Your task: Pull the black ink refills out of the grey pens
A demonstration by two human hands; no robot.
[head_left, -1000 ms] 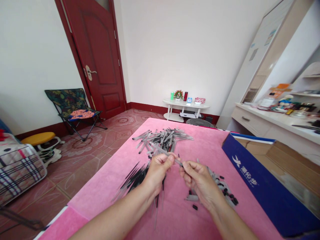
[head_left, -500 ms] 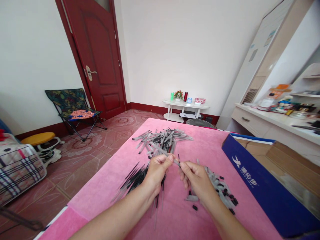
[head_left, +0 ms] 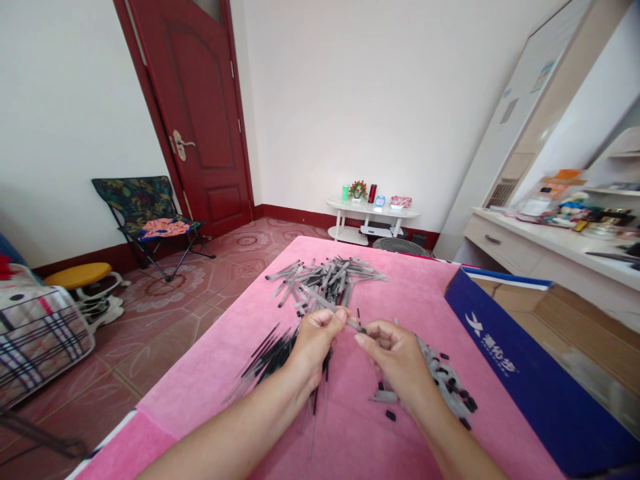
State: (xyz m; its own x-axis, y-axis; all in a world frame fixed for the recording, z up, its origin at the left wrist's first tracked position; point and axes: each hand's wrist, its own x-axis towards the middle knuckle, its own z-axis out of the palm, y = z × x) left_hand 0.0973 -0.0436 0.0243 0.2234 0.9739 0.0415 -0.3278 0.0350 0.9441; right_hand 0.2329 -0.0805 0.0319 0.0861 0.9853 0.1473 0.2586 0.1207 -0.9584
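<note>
My left hand (head_left: 320, 337) is closed around a grey translucent pen (head_left: 354, 325), pinching it between thumb and fingers. The pen slants down to the right, over the middle of the table. At its dark lower end my right hand (head_left: 393, 350) has thumb and bent fingers closed in; the exact contact there is partly hidden. Beyond the hands lies a pile of grey pens (head_left: 327, 277) with dark ends. Thin black refills (head_left: 270, 357) are heaped beside my left wrist. Grey pen caps (head_left: 447, 387) and small black plugs (head_left: 391, 416) lie scattered by my right forearm.
A pink cloth (head_left: 400, 277) covers the table. On its right stands an open blue cardboard box (head_left: 510, 367). Past the table are a low white stand (head_left: 373, 208), a folding chair (head_left: 145, 213) and a red door (head_left: 195, 120). A white counter (head_left: 550, 243) runs along the right.
My right thumb and fingers have shifted slightly at the pen's lower end, and more of its dark tip shows. My left hand stays nearly still with the pen.
</note>
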